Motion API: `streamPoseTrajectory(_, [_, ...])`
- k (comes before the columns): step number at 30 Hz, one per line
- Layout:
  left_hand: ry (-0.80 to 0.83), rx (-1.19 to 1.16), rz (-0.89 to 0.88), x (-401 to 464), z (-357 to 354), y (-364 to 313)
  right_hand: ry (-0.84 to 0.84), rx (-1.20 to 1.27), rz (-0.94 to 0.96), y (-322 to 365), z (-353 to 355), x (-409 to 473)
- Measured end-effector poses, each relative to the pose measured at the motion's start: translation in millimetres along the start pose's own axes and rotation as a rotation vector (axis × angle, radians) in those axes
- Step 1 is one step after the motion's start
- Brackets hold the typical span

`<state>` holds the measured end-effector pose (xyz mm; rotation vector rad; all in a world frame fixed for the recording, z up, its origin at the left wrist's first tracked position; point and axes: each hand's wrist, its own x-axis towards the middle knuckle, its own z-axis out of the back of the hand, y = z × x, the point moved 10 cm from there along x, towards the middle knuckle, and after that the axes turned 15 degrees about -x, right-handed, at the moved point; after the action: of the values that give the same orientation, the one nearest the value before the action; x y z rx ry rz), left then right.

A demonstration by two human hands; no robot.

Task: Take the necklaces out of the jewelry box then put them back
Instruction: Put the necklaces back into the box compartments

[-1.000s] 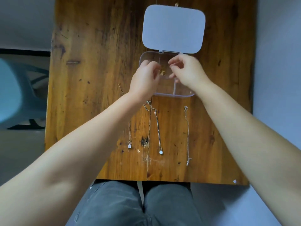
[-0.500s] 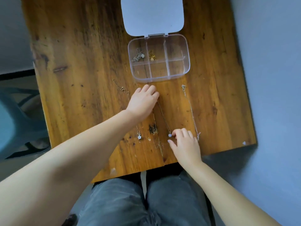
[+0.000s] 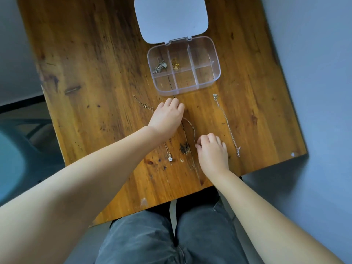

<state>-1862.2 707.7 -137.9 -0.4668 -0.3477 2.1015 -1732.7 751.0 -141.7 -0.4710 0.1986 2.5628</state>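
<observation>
We noted the jewelry box (image 3: 183,65) standing open near the far edge of the wooden surface (image 3: 95,73), its lid (image 3: 170,18) flat behind it; a silver piece (image 3: 160,67) lay in the far-left compartment, a gold piece (image 3: 175,64) in the one beside it, the rest looked empty. Three necklaces remained out on the surface. The middle chain (image 3: 191,125) curved between the hands: the left hand (image 3: 167,117) lay palm-down over its far end, fingers curled, and we could not tell whether it pinched the chain or merely pressed it. The right hand (image 3: 213,151), toward the near edge, had its fingertips (image 3: 199,144) drawn together at the chain's near end, apparently nipping it, though the contact was too small to confirm. A flower-pendant chain (image 3: 170,159) ran under the left forearm, its clasp end (image 3: 142,102) showing beyond the hand; a third chain (image 3: 227,126) lay straight, apart, toward the right edge. We judged these chains feather-light, limp, slippery and quick to tangle or kink; best taken at clasp or pendant and gathered loosely. Both forearms reached forward from the near edge, wrists low.
</observation>
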Motion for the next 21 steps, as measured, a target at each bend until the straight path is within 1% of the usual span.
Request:
streamPoseTrajectory(2, [0.046,0.062,0.042,2.4,-1.3,3.2,0.016,-0.035,0.028,2.7,-2.1,0.8])
streamPoseTrajectory(4, [0.081,0.102,0.037,5.9,-2.2,2.2,0.040,-0.043,0.050,3.0,-3.0,1.0])
streamPoseTrajectory(6, [0.086,0.054,0.038,8.2,0.1,2.5,0.024,0.059,0.067,2.7,5.2,1.8])
streamPoseTrajectory(7, [0.070,-0.031,0.057,7.6,4.9,3.0,0.008,0.178,0.059,1.0,14.4,3.5])
streamPoseTrajectory(9, [-0.018,-0.312,0.135,3.3,21.0,7.4,0.009,0.485,0.005,-5.2,34.9,12.0])
streamPoseTrajectory(11, [-0.148,-0.650,0.282,-4.3,39.2,19.4,0.063,0.796,-0.054,-5.4,55.0,28.3])
streamPoseTrajectory(13, [-0.295,-1.032,0.437,-12.4,54.1,32.5,0.129,1.163,-0.071,5.8,76.8,49.0])
streamPoseTrajectory(15, [-0.444,-1.371,0.519,-16.0,68.8,41.7,0.210,1.459,-0.050,24.2,97.7,69.0])
streamPoseTrajectory(16, [-0.510,-1.497,0.542,-16.4,76.1,45.7,0.244,1.541,-0.042,32.5,105.9,77.8])
streamPoseTrajectory(18, [-0.614,-1.662,0.577,-15.8,89.2,53.2,0.284,1.641,-0.035,45.4,117.0,94.3])
streamPoseTrajectory(21, [-0.725,-1.756,0.654,-15.8,96.8,67.3,0.307,1.711,-0.050,57.2,121.2,115.2])
